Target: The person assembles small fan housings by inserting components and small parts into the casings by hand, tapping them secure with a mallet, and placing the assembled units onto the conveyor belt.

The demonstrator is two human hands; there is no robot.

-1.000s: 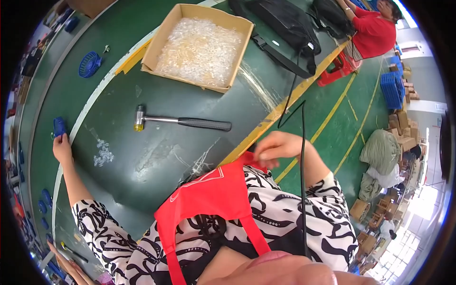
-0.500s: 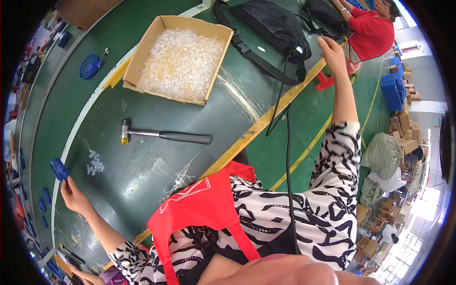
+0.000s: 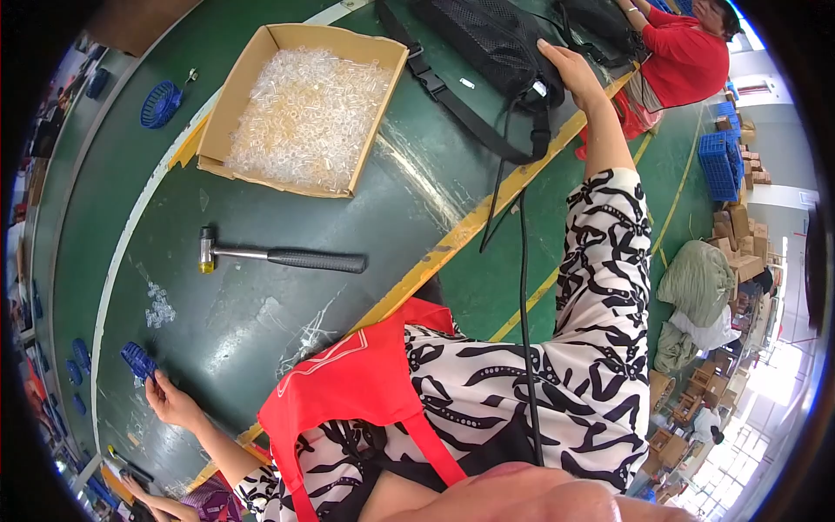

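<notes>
Your left hand (image 3: 170, 400) sits low at the left edge of the dark green surface (image 3: 261, 322), its fingers pinching a small blue ribbed plastic piece (image 3: 137, 359) at its lower end, so the piece stands up above your fingertips. Just above it, a little heap of clear plastic bits (image 3: 159, 306) lies loose on the surface, apart from your hand. Your right hand (image 3: 570, 71) reaches far up to the right, your arm in the black-and-white patterned sleeve (image 3: 604, 261) stretched out, and your fingers are curled over the edge of a black mesh fabric bag (image 3: 496, 43) that lies at the far side of the surface; a black strap (image 3: 461, 113) from the bag trails across the yellow edge line. Between your hands, a hammer with a black grip and yellow-tipped metal head (image 3: 278, 257) lies flat, untouched. Beyond it stands an open cardboard box filled with clear plastic parts (image 3: 304, 104). A round blue plastic basket (image 3: 160, 103) rests further left. Another person in a red shirt (image 3: 687, 56) sits beyond the bag.
</notes>
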